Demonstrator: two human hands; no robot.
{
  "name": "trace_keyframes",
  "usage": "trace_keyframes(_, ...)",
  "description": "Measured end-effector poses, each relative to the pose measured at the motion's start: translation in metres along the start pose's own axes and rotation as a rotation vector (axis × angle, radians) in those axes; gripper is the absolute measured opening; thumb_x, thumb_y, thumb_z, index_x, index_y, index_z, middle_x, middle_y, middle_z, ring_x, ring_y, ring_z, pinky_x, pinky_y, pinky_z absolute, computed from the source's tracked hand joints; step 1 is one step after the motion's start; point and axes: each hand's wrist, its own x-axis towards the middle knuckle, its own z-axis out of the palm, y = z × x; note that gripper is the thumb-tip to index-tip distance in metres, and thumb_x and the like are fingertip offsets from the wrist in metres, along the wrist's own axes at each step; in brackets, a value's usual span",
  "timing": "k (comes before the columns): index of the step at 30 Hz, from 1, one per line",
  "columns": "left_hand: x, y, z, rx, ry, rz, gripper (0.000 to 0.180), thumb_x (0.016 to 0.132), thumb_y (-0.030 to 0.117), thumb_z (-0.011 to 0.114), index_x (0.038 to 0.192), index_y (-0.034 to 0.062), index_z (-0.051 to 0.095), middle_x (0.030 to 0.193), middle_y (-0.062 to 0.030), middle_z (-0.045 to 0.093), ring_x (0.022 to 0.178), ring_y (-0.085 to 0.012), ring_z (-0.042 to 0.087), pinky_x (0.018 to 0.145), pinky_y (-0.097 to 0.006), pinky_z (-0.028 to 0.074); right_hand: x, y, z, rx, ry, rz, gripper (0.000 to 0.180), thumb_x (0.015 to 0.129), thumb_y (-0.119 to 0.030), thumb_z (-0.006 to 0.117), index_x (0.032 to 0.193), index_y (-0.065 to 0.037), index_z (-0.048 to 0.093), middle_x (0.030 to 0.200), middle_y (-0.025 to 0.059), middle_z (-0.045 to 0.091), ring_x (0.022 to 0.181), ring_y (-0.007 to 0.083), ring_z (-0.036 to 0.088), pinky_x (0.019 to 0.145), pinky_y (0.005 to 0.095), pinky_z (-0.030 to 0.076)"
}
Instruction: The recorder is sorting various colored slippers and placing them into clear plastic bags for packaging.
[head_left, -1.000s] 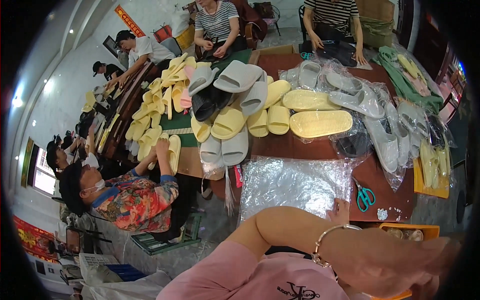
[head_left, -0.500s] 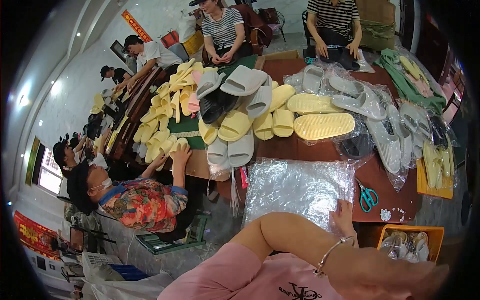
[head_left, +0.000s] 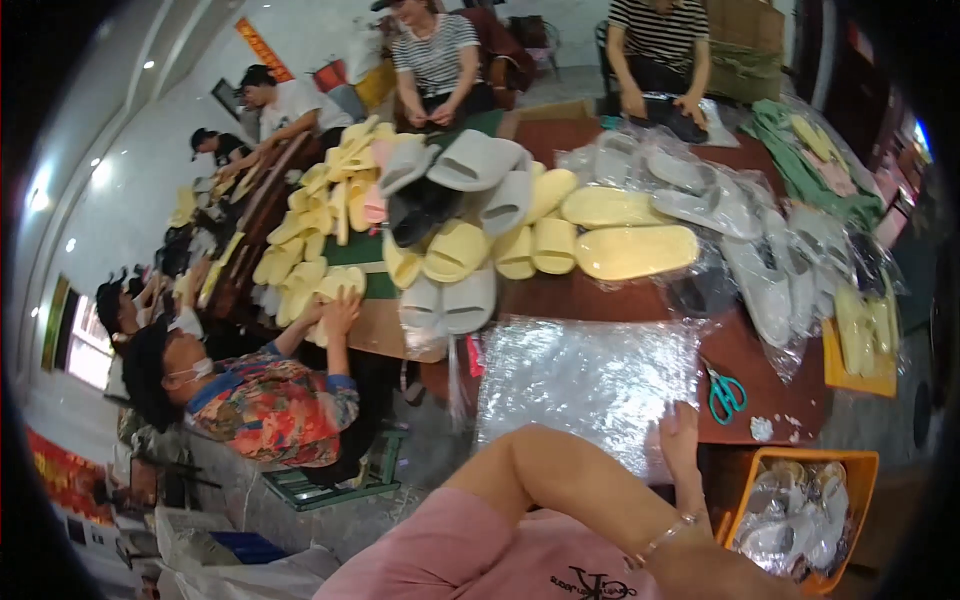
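Note:
My right hand (head_left: 680,436) rests with fingers stretched on the near right part of a flat stack of clear plastic bags (head_left: 580,375). My left arm reaches across my body to the right, a bracelet round its wrist. At the lower edge my left hand (head_left: 728,574) is blurred beside an orange crate (head_left: 869,490), its fingers hidden. Bagged grey slippers (head_left: 790,535) fill that crate. Teal-handled scissors (head_left: 727,396) lie right of the bags, next to some small white bits (head_left: 762,428). Yellow slippers (head_left: 636,252) and grey slippers (head_left: 468,300) are piled beyond the stack.
Several bagged slippers (head_left: 758,290) cover the table's right side, by a yellow tray (head_left: 860,382). A co-worker in a flowered shirt (head_left: 265,408) handles yellow slippers at left. Across the table, a person in a striped shirt (head_left: 655,35) handles a black slipper (head_left: 672,118).
My left hand has drawn back down and left, uncovering more of the orange crate. My right hand stays on the bags. The view has shifted a little.

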Motion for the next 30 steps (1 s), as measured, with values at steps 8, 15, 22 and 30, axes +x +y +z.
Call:
trace_keyframes(8, -0.275, 0.040, -0.093, 1.910, 0.855, -1.036, 0.047, 0.076, 0.024, 0.060, 0.116, 0.0060, 0.043, 0.116, -0.0178, 0.041, 0.110, -0.0343, 0.036, 0.095, -0.042, 0.028, 0.069, -0.019, -0.028, 0.047, 0.206, -0.055, 0.032, 0.068, -0.003, 0.059, 0.099, 0.000, 0.053, 0.097, 0.0176, 0.054, 0.092, 0.0335, 0.049, 0.082, 0.0397, 0.038)
trace_keyframes(15, -0.375, 0.052, -0.113, 1.616, 1.214, -1.902, 0.101, 0.063, 0.067, 0.053, 0.138, 0.0215, 0.002, 0.142, -0.0150, -0.005, 0.125, -0.0465, -0.011, 0.092, -0.066, -0.005, 0.181, 0.025, -0.047, 0.040, 0.416, 0.063, 0.037, 0.066, -0.011, 0.064, 0.100, 0.000, 0.052, 0.093, 0.0179, 0.054, 0.091, 0.0337, 0.048, 0.082, 0.0397, 0.038)
trace_keyframes(22, -0.382, 0.066, -0.101, 1.625, 1.213, -2.070, 0.101, 0.061, 0.070, 0.051, 0.138, 0.0244, 0.004, 0.143, -0.0124, -0.008, 0.126, -0.0444, -0.013, 0.093, -0.065, -0.004, 0.232, 0.047, -0.066, -0.800, 0.403, 0.217, 0.070, 0.065, -0.031, 0.065, 0.125, -0.009, 0.038, 0.125, 0.0154, 0.041, 0.114, 0.0321, 0.038, 0.097, 0.0430, 0.027)
trace_keyframes(30, -0.380, 0.050, -0.099, 1.569, 1.211, -2.006, 0.098, 0.064, 0.066, 0.051, 0.137, 0.0277, -0.002, 0.143, -0.0104, -0.011, 0.125, -0.0438, -0.017, 0.091, -0.067, -0.005, 0.238, 0.085, -0.109, -0.908, -0.170, 0.261, 0.084, 0.053, -0.017, 0.078, 0.125, -0.021, 0.034, 0.141, 0.0058, 0.015, 0.127, 0.0367, 0.016, 0.091, 0.0633, 0.025)
